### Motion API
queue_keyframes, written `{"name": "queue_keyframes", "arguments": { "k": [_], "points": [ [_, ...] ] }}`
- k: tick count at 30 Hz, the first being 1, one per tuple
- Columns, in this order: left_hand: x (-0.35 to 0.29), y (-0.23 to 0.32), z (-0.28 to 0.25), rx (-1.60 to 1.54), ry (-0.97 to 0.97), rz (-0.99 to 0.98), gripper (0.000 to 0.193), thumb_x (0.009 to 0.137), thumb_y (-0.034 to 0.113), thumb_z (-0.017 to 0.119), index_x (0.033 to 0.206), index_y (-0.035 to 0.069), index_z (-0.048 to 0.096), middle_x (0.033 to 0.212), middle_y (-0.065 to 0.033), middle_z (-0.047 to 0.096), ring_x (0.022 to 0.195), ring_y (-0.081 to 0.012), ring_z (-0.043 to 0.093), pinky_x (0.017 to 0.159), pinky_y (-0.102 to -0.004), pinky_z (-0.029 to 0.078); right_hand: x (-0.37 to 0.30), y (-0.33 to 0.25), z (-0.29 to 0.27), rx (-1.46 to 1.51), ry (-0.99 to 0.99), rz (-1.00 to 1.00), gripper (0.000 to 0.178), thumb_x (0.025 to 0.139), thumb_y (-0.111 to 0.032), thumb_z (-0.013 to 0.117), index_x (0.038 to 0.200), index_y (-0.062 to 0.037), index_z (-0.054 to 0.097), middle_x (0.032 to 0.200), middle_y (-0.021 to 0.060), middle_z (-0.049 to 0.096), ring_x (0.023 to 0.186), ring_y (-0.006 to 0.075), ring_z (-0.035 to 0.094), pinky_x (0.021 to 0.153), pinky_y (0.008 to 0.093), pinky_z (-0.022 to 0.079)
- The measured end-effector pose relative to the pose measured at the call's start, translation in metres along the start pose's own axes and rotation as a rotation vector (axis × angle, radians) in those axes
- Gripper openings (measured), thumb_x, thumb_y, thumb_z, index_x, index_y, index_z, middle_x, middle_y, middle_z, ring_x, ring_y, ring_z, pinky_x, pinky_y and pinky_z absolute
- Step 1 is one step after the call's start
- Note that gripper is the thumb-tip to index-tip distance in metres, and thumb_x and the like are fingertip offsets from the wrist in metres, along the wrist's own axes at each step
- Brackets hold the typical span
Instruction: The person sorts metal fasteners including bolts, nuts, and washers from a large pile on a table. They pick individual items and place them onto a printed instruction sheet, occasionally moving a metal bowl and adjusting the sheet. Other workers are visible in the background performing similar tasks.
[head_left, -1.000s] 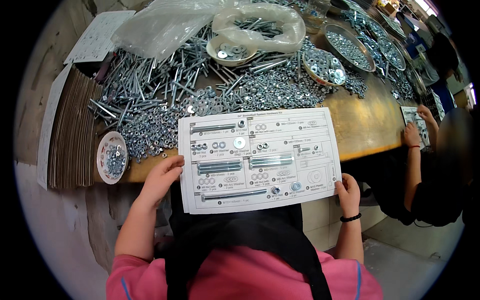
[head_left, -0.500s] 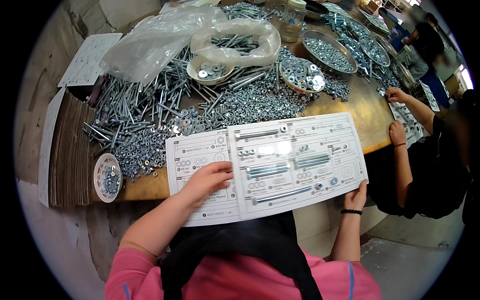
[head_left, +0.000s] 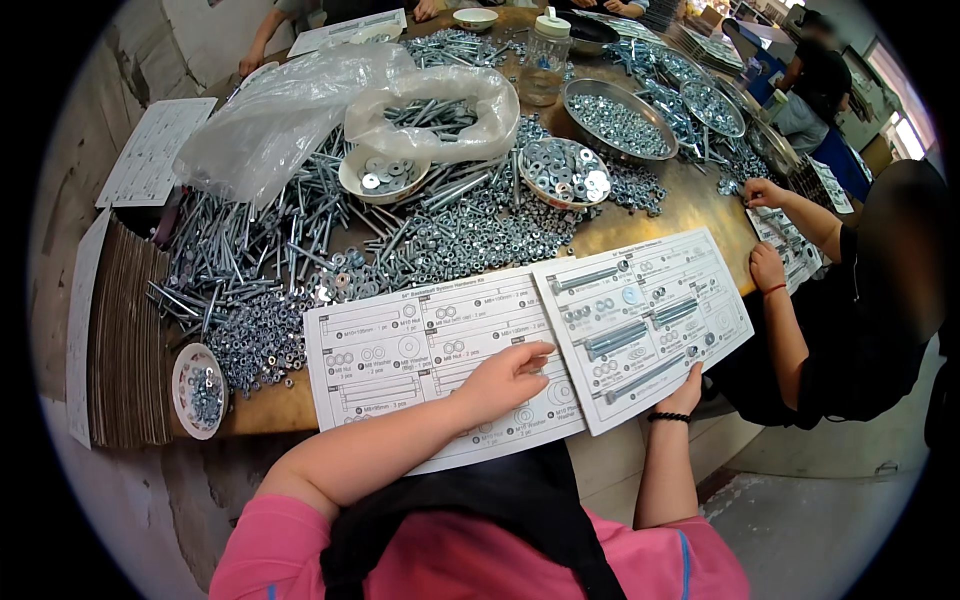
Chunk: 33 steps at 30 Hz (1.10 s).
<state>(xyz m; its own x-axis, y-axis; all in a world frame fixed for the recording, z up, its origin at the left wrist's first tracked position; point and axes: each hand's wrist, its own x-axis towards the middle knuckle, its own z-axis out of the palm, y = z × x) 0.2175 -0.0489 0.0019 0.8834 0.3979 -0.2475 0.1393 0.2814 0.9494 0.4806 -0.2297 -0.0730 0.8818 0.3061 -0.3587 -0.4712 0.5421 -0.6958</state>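
At both hands [head_left: 684, 392] — printed sheets [head_left: 430, 345]

pink shirt [head_left: 450, 562] with blue piping [head_left: 685, 565], black apron [head_left: 465, 510], black beaded bracelet [head_left: 670, 416].

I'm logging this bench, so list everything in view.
Table: one, brownish, centre
Bolts: many, silver, left
Nuts: many, silver, front
Washers: many, silver, in bowls
Bowls: several, whitish, tabletop
Plastic bagging: uncounted, clear, left
Trays: several, silver, back right
Jar: one, clear, back
Cardboard stack: one, brown, left
Printed sheets: several, white, front, left
Packed card: one held, white, front
Other people: several, some in black, right, back
Left hand: one, over printed sheets
Right hand: one, holding packed card
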Motion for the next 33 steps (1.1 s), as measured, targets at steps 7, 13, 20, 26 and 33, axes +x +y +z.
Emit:
{"name": "queue_keyframes", "arguments": {
  "k": [7,13,20,26,33],
  "points": [
    [-0.049,-0.007,-0.046,0.402,0.240,0.238,0.035,0.082,0.006,0.054,0.116,0.003,0.053,0.113,-0.0112,0.052,0.102,-0.0198,0.053,0.087,-0.0292,0.045,0.081,-0.031,-0.029,-0.038,-0.022,0.024,0.048,0.097,-0.033,0.030,0.128,0.0013,0.040,0.129,0.0133,0.046,0.114,0.0300,0.047,0.095,0.0390,0.039],
    [-0.078,-0.014,-0.094,0.443,0.537,0.262,0.027,0.081,0.003,0.053,0.108,0.002,0.057,0.104,-0.0101,0.056,0.092,-0.0185,0.057,0.080,-0.0284,0.046,0.122,-0.044,-0.020,-0.054,0.031,0.002,0.048,0.097,-0.032,0.029,0.130,0.0016,0.038,0.130,0.0139,0.044,0.116,0.0303,0.045,0.097,0.0396,0.038],
    [-0.062,0.000,-0.121,0.607,0.648,0.294,0.028,0.080,0.004,0.055,0.107,0.000,0.057,0.101,-0.0110,0.056,0.090,-0.0199,0.057,0.077,-0.0289,0.047,0.129,-0.048,-0.030,-0.195,0.179,-0.162,0.044,0.096,-0.029,0.035,0.127,0.0018,0.041,0.121,0.0122,0.050,0.104,0.0249,0.052,0.087,0.0349,0.043],
    [-0.018,0.018,-0.160,0.857,0.772,0.338,0.029,0.076,0.010,0.061,0.104,0.003,0.058,0.093,-0.0116,0.056,0.085,-0.0249,0.056,0.075,-0.0328,0.046,0.036,-0.042,0.040,-0.526,0.333,-0.616,0.035,0.091,-0.021,0.043,0.121,-0.0021,0.045,0.100,0.0041,0.052,0.081,0.0127,0.048,0.072,0.0261,0.040],
    [-0.013,0.028,-0.170,1.056,0.761,0.428,0.030,0.075,0.015,0.062,0.103,0.004,0.059,0.095,-0.0124,0.057,0.092,-0.0300,0.054,0.080,-0.0378,0.043,-0.044,0.012,0.108,-1.173,-0.697,-0.527,0.020,0.080,-0.009,0.057,0.099,-0.0018,0.059,0.093,0.0075,0.058,0.085,0.0190,0.054,0.075,0.0305,0.044]
  ]
}}
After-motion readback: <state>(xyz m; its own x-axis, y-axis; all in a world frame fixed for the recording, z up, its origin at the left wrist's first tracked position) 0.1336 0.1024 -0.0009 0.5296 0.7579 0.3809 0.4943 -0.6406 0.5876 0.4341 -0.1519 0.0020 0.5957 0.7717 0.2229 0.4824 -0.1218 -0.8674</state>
